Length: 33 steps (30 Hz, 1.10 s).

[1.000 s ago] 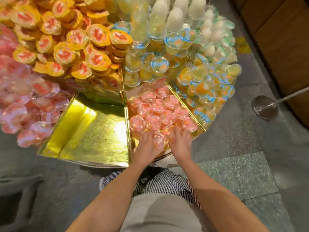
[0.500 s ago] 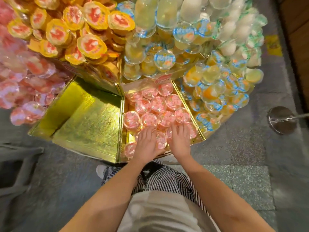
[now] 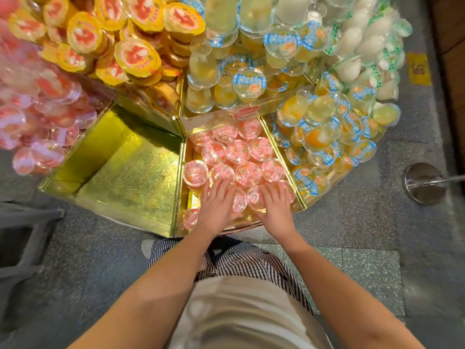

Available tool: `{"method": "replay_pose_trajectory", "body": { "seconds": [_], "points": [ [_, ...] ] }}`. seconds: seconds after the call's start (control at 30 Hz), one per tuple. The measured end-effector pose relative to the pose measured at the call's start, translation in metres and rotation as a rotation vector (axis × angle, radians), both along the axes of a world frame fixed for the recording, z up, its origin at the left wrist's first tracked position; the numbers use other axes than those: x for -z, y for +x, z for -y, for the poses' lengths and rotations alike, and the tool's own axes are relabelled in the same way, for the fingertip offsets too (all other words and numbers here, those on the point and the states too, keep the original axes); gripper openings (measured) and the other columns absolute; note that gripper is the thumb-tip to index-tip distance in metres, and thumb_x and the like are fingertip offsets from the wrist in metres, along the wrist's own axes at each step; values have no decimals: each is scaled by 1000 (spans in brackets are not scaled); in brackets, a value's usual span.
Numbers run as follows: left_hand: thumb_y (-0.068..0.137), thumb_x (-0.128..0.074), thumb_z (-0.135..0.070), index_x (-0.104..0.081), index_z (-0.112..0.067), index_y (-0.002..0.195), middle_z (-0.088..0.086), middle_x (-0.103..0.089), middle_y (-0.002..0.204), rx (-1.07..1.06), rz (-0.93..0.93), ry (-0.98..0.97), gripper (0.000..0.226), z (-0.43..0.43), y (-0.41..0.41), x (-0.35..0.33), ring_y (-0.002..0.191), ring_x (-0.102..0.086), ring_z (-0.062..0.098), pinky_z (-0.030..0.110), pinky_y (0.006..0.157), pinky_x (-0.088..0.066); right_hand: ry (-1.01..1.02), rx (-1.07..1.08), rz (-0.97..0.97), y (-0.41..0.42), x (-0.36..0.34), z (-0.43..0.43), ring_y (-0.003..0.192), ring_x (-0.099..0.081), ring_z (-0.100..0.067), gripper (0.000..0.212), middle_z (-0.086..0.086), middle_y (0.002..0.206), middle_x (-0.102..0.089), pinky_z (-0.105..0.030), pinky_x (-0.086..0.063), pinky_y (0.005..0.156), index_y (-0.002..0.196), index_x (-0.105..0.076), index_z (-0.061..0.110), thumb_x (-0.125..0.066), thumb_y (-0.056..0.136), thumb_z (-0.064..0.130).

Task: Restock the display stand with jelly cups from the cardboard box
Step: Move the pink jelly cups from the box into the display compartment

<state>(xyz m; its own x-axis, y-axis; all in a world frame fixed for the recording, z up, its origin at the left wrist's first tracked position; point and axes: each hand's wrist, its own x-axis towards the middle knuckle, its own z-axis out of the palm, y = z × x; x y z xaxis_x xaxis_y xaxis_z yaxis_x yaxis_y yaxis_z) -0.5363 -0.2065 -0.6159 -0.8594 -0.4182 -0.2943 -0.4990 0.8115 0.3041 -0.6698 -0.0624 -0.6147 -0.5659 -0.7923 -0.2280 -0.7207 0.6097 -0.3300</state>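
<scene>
Head view: left hand (image 3: 217, 206) and right hand (image 3: 275, 205) lie flat, fingers straight, on pink jelly cups (image 3: 247, 173), hiding several; display stand (image 3: 130, 172) cropped above.

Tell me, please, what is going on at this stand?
A person stands over the gold-lined display stand, with the left hand and right hand resting flat on round clear plastic jelly cups with pink lids in its middle compartment. Several rows are in place. Piles of yellow-lidded cups and blue-labelled cups fill neighbouring sections.
</scene>
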Motion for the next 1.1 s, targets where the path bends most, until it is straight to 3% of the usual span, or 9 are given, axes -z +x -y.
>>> {"method": "replay_pose_trajectory", "body": {
  "seconds": [0.17,0.33,0.43,0.57,0.67,0.83,0.93,1.1],
  "points": [
    [83,-57,-63,-16,-17,155,4,-8,162,-25,45,14,95,-3,-5,-3,150,3,24,56,119,1,14,72,-11,6,-3,5,147,-15,-35,60,-7,151,-38,-52,-8,118,138,-48,15,-67,87,41],
    [85,-53,-65,-17,-20,155,3,-6,163,4,17,34,90,-2,1,-3,150,5,23,58,118,3,38,41,-1,4,-6,7,148,-9,-31,70,-11,155,-30,-46,0,120,140,-44,9,-69,85,44],
    [89,-47,-64,-20,-23,154,-1,-6,163,-4,-4,47,81,-1,7,-2,150,4,23,58,118,5,56,19,6,-3,-9,10,148,-11,-30,70,-9,151,-36,-46,0,121,140,-44,10,-69,84,45],
    [90,-52,-57,-27,-27,152,-3,-11,162,-46,-8,85,73,0,3,-4,149,1,22,56,119,4,0,94,3,0,-10,13,144,-22,-34,62,-9,141,-48,-49,-12,118,133,-50,10,-72,83,40],
    [86,-60,-55,-30,-28,150,-3,-15,160,-75,-8,107,76,1,-1,-5,148,-2,22,57,118,-1,16,148,3,6,-8,14,145,-18,-33,63,-8,144,-45,-47,-7,120,137,-47,10,-70,85,37],
    [83,-62,-59,-15,-27,155,-4,-11,160,-91,25,130,92,-1,-2,-4,148,2,20,55,118,2,7,158,40,4,-8,12,146,-15,-33,59,-11,145,-40,-48,-7,120,133,-48,11,-70,85,39],
    [82,-63,-59,-18,-27,154,-3,-13,160,-89,29,109,91,1,-4,-5,148,0,21,54,119,-2,-3,195,73,6,-10,10,146,-12,-34,62,-16,151,-31,-48,-6,119,137,-46,13,-69,86,40],
    [82,-60,-63,-19,-27,153,-2,-11,160,-73,75,132,90,3,-9,-14,148,-1,24,55,119,0,-82,435,107,20,-17,11,144,-15,-35,65,-20,152,-28,-53,-16,118,142,-40,6,-60,92,43]
  ]
}}
